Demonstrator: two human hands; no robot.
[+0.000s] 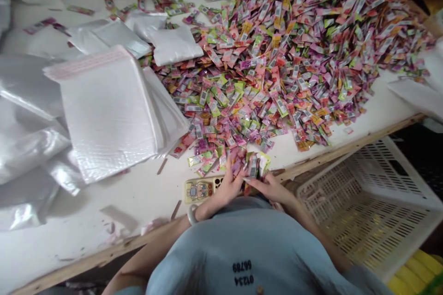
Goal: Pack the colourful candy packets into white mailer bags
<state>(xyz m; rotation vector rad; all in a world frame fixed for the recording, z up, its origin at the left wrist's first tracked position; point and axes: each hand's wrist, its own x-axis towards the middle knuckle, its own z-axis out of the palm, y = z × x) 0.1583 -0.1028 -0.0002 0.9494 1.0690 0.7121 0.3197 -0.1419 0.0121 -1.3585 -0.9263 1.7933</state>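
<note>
Close to the table's front edge, my left hand (pixel 229 186) and my right hand (pixel 269 186) meet around a small bunch of colourful sachets (pixel 254 165). Both hands have their fingers curled on the bunch. A bangle sits on my left wrist. Beyond the hands a huge heap of similar pink, green and yellow sachets (pixel 294 55) spreads over the white table (pixel 138 193). Just left of my left hand lies a phone in a yellow cartoon case (pixel 200 190).
A stack of white bubble mailers (pixel 107 110) lies at the left, with clear and silvery plastic bags (pixel 24 138) further left. More white mailers (pixel 175 46) rest behind. A white slatted plastic crate (pixel 374 203) stands below the table edge at the right.
</note>
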